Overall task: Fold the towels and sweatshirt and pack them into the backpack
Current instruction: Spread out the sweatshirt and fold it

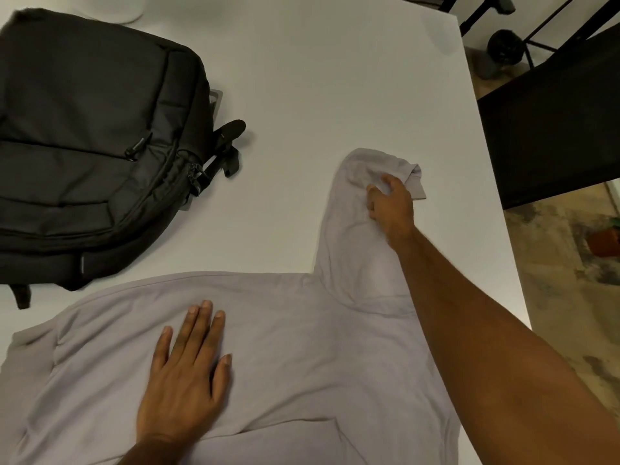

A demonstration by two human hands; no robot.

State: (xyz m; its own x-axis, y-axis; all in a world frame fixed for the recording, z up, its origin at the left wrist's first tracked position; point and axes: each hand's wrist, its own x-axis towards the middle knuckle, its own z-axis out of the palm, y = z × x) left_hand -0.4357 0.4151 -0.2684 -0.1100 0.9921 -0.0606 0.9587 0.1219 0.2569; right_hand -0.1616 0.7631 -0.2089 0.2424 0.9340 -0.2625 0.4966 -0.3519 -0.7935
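Sweatshirt (302, 357) unfolded | left hand (183, 374) presses flat, right hand (391, 206) pinches sleeve (355, 213) | backpack (90, 146), upper left, looks zipped, unpacked

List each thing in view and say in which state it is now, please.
sweatshirt: spread flat on the table, not yet folded
sleeve: stretched away from the body, cuff end bunched
backpack: lying flat, zips look closed
left hand: flat, pressing the sweatshirt
right hand: gripping the sleeve
table: white

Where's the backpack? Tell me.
The black backpack lies at the head view's upper left on the white table, beyond the lilac sweatshirt.
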